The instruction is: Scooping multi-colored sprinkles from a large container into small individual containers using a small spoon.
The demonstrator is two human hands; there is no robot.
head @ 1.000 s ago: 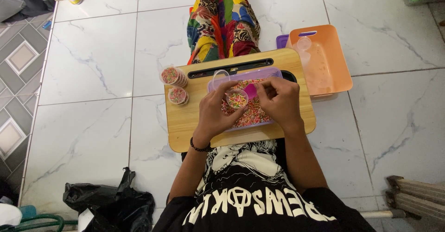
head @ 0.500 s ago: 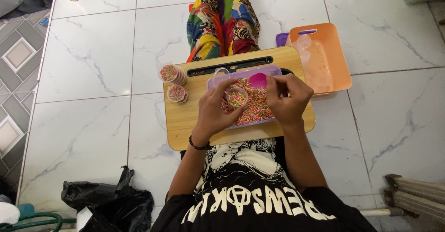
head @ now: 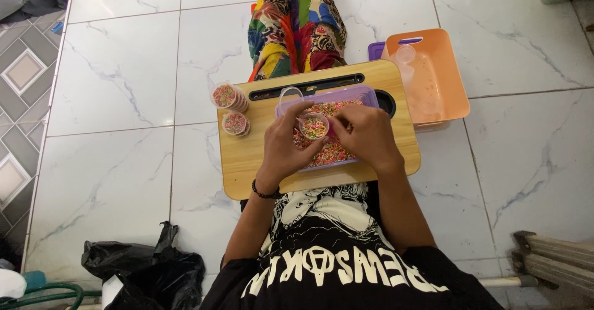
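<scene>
- White marble-look floor tiles (head: pixel 124 180) surround us; a wooden lap table (head: pixel 247 161) sits across our legs, with patterned trousers (head: pixel 297 25) stretching to the far side.
- Purple tray (head: pixel 365 94), middle of the table: rectangular, filled with multicoloured sprinkles (head: pixel 328 152).
- Small clear cup (head: pixel 314 126): round, already holding sprinkles, raised just above the tray.
- Left hand (head: pixel 281 152): fingers curled around the cup from the left, holding it steady; black bracelet (head: pixel 266 192) at the wrist.
- Right hand (head: pixel 365 137): fingertips drawn together at the cup's right edge, pinching something small and pink; we cannot tell what it is.
- Step in hand, as we judge it: filling the cup over the tray. The coming move calls for a level cup and a light touch, so that no sprinkles spill past the rim.
- Filled cups (head: pixel 229 96), left of the tray: two short stacks on the table's left edge.
- Orange bin (head: pixel 439 81), right of the table on the floor, with an empty clear cup inside.
- Black plastic bag (head: pixel 145 270), near left.
</scene>
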